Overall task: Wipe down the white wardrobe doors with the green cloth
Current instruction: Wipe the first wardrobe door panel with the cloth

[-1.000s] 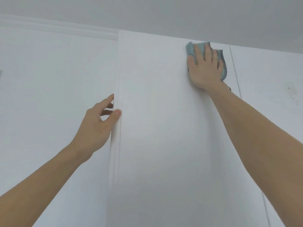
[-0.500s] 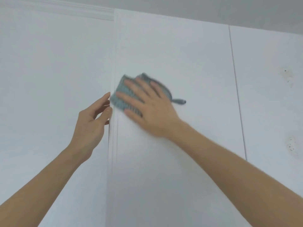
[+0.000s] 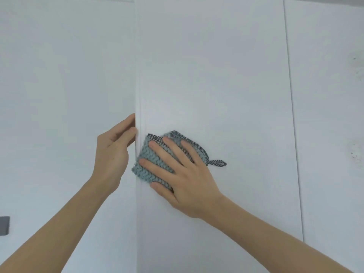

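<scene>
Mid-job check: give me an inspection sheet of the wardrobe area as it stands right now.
Surface: white wardrobe door, upright, no marks seen on it.
Job's things: green cloth flat on the door near its left edge, hanging loop sticking out right.
Clutter: dark specks on the neighbouring panel.
Grips: right hand presses the cloth with straight fingers; left hand rests on the door's left edge.
Cables: nothing seen.
Surroundings: white wall; grey fitting at far left.

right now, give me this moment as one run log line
right hand: flat, pressing green cloth on wardrobe door near left edge | left hand: fingers at door edge | stage: wiping
</scene>
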A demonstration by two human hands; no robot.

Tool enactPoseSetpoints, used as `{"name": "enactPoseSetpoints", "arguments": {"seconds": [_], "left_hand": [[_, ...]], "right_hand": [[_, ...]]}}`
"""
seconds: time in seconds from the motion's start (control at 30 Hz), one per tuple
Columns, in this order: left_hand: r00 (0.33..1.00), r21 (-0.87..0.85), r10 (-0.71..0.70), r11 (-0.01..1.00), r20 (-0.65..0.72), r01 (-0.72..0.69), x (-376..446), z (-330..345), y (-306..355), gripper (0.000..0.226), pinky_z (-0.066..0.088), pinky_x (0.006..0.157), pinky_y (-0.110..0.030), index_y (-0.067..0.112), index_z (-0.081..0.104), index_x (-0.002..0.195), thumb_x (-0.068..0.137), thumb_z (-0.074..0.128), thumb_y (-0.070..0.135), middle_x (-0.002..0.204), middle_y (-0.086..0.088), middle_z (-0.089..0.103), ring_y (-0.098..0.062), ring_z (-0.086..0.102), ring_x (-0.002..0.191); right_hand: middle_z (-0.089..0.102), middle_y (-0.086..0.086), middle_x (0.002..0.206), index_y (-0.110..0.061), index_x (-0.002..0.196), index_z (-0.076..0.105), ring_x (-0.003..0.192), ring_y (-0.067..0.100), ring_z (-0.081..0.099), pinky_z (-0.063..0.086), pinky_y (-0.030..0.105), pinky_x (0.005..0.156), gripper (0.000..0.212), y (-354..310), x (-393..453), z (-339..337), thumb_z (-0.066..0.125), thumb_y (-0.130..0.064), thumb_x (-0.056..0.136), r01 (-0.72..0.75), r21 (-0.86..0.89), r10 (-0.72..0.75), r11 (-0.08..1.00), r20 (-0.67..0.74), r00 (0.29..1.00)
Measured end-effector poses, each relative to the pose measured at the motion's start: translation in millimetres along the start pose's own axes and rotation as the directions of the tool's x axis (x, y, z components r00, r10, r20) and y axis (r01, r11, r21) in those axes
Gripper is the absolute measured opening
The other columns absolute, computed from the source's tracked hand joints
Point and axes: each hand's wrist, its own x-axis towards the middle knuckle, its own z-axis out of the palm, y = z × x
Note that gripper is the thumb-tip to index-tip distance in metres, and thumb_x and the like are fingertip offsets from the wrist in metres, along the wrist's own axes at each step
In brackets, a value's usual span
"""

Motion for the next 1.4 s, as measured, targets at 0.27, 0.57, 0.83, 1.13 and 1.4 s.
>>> {"name": "enactPoseSetpoints", "arguments": {"seconds": [0.27, 0.57, 0.83, 1.13, 1.4], "left_hand": [[0.986, 0.073, 0.039, 0.997, -0.159, -0.028, 1, 15, -12, 0.033, 0.056, 0.096, -0.037, 0.034, 0.074, 0.124, 0.101, 0.059, 0.015, 0.129, 0.009, 0.071, -0.005, 0.07, 0.108], [0.975, 0.216, 0.11, 0.974, -0.193, -0.067, 19, 34, -13, 0.041, 0.047, 0.09, -0.026, 0.042, 0.061, 0.135, 0.098, 0.058, 0.025, 0.133, 0.014, 0.057, -0.007, 0.055, 0.118], [0.973, 0.171, 0.109, 0.982, -0.203, -0.074, 14, 42, -11, 0.043, 0.041, 0.085, -0.019, 0.053, 0.061, 0.122, 0.101, 0.052, 0.016, 0.114, 0.023, 0.052, 0.002, 0.05, 0.112], [0.968, 0.157, 0.086, 0.986, -0.237, -0.049, 16, 39, -18, 0.044, 0.035, 0.075, 0.005, 0.042, 0.06, 0.141, 0.104, 0.05, 0.02, 0.121, 0.016, 0.052, 0.014, 0.05, 0.1], [0.969, 0.184, 0.103, 0.981, -0.224, -0.062, 16, 39, -20, 0.04, 0.036, 0.078, 0.003, 0.04, 0.064, 0.134, 0.102, 0.049, 0.021, 0.117, 0.013, 0.05, 0.011, 0.049, 0.1]], "right_hand": [[0.01, -0.01, 0.171, -0.046, 0.16, 0.019, 0.158, 0.017, 0.004, 0.003, 0.043, 0.128, 0.056, 157, 114, -45, 0.022, -0.059, 0.105, -0.413, -0.003, 0.409, 0.911, -0.128, 0.904], [0.008, -0.002, 0.172, -0.039, 0.162, 0.017, 0.158, 0.022, 0.003, 0.005, 0.046, 0.128, 0.056, 168, 5, -39, 0.024, -0.053, 0.108, -0.646, 0.08, 0.646, 0.759, -0.216, 0.732], [0.006, -0.003, 0.172, -0.041, 0.162, 0.016, 0.158, 0.024, 0.003, 0.004, 0.045, 0.128, 0.063, 211, 23, -57, 0.018, -0.059, 0.101, -0.648, 0.06, 0.648, 0.76, -0.151, 0.746], [0.004, 0.0, 0.172, -0.036, 0.163, 0.016, 0.158, 0.025, 0.001, 0.004, 0.048, 0.128, 0.058, 239, 52, -59, 0.024, -0.052, 0.108, -0.656, 0.095, 0.661, 0.749, -0.174, 0.73], [0.003, -0.004, 0.172, -0.035, 0.163, 0.018, 0.159, 0.021, -0.001, 0.013, 0.053, 0.126, 0.058, 107, -121, -15, 0.025, -0.049, 0.107, -0.665, 0.084, 0.671, 0.742, -0.102, 0.735]]}}
